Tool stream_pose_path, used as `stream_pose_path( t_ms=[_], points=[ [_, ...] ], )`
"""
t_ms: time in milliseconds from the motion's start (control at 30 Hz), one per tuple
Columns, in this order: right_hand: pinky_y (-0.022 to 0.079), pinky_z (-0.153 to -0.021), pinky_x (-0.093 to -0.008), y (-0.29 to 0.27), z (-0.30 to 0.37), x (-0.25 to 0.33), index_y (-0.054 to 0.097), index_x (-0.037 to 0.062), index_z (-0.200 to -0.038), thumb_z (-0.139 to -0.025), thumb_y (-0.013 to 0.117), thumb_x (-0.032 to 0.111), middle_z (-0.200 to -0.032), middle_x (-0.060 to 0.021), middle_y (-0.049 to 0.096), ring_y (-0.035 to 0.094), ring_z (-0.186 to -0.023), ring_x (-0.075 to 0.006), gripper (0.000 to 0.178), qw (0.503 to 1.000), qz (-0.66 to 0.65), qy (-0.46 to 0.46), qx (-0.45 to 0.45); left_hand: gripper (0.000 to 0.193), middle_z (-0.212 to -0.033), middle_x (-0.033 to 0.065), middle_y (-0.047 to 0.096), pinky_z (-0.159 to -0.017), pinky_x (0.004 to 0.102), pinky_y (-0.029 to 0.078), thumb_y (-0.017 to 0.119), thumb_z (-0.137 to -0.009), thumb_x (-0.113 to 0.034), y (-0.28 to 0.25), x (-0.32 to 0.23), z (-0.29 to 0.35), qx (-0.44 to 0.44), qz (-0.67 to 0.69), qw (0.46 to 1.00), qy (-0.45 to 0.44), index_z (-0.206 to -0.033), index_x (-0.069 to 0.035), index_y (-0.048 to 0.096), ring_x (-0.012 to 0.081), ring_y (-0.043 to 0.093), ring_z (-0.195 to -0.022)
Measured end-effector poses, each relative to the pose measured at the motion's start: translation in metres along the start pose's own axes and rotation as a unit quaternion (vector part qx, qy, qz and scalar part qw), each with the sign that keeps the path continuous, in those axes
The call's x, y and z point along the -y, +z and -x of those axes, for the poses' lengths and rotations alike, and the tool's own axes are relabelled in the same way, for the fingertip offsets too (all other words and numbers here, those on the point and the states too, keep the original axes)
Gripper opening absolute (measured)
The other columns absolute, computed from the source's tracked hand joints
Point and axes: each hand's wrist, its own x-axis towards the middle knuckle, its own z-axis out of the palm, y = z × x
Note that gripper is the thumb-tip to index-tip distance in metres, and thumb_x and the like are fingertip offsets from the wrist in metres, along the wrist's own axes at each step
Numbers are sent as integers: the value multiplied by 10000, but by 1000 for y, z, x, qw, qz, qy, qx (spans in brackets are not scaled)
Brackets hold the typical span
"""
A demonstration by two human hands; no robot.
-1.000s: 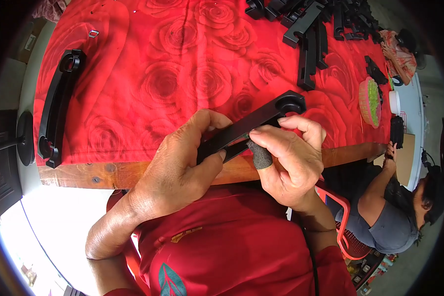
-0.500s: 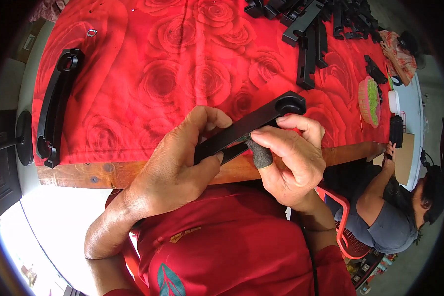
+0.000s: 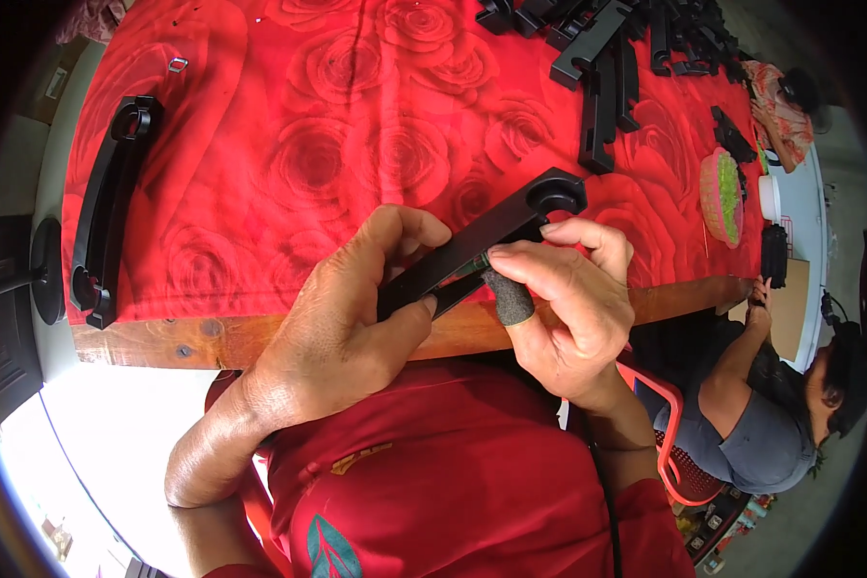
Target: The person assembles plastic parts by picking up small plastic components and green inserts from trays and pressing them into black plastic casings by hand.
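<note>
Above the table's near edge, a long black plastic housing (image 3: 491,229) with a round cutout at its upper right end is held tilted. My left hand (image 3: 342,328) is closed around its lower left end, thumb below and fingers behind. A narrow green strip, perhaps a circuit board (image 3: 474,265), shows along the housing's open side. My right hand (image 3: 573,299) pinches at that side; a dark grey sleeve covers one of its digits. Whether its fingertips grip the strip or the housing is hard to see. A similar black housing (image 3: 111,212) lies at the left.
A red rose-patterned cloth (image 3: 337,154) covers the wooden table (image 3: 202,342). Black plastic parts (image 3: 602,58) pile up at the far right. Nearer are a pink basket with green contents (image 3: 722,197) and a white round lid (image 3: 770,199). Another person (image 3: 751,414) sits at the right.
The housing's upper right end has swung slightly left and up, and its open side with the green strip shows more. My hands have barely moved.
</note>
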Motion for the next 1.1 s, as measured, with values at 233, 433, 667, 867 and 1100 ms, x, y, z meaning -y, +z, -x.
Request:
stream_pose_path(
  t_ms=[233, 433, 667, 867, 1100],
  points=[
    [415, -904, -349, -2, -3, 6, 800, 123, -1046, -772, 870, 57, -949, 7, 806, 675, -945, -221, 290, 1000, 18, -11, 16, 382, -1083, 29, 530, -880, 256, 451, 597, -919, 107, -4, 2, 0, 27, 21, 999, -17, -1270, -24, 523, 90, 518, -1016],
    [415, -918, -351, 4, -1, 1, 800, 117, -1047, -789, 874, 64, -942, 4, 803, 667, -952, -225, 273, 1000, -20, 12, -7, 455, -1231, 43, 597, -1042, 288, 437, 610, -905, 79, -5, 2, 0, 31, 27, 998, -36, -1341, -25, 533, 109, 562, -1194],
    [412, -898, -342, 2, -1, 1, 795, 119, -1049, -791, 883, 88, -932, 8, 799, 649, -878, -201, 275, 999, 22, 8, -34, 472, -1257, 46, 583, -1099, 315, 431, 619, -903, 81, -5, 1, -8, 52, 52, 996, -52, -1352, -30, 527, 125, 563, -1236],
    [405, -879, -342, 3, -2, 2, 784, 125, -1052, -778, 882, 98, -939, 10, 799, 642, -859, -198, 292, 999, 30, 6, -38, 496, -1253, 48, 569, -1115, 318, 419, 618, -893, 89, -3, 2, -8, 36, 77, 995, -53, -1362, -38, 518, 134, 555, -1248],
    [462, -904, -373, 2, -4, 8, 772, 77, -1096, -771, 832, -9, -1005, -53, 806, 671, -916, -252, 341, 1000, 6, 4, 3, 432, -1126, 15, 548, -927, 247, 457, 602, -917, 127, -3, 5, -7, 38, 89, 995, -27, -1309, -38, 524, 76, 544, -1058]
  ],
)
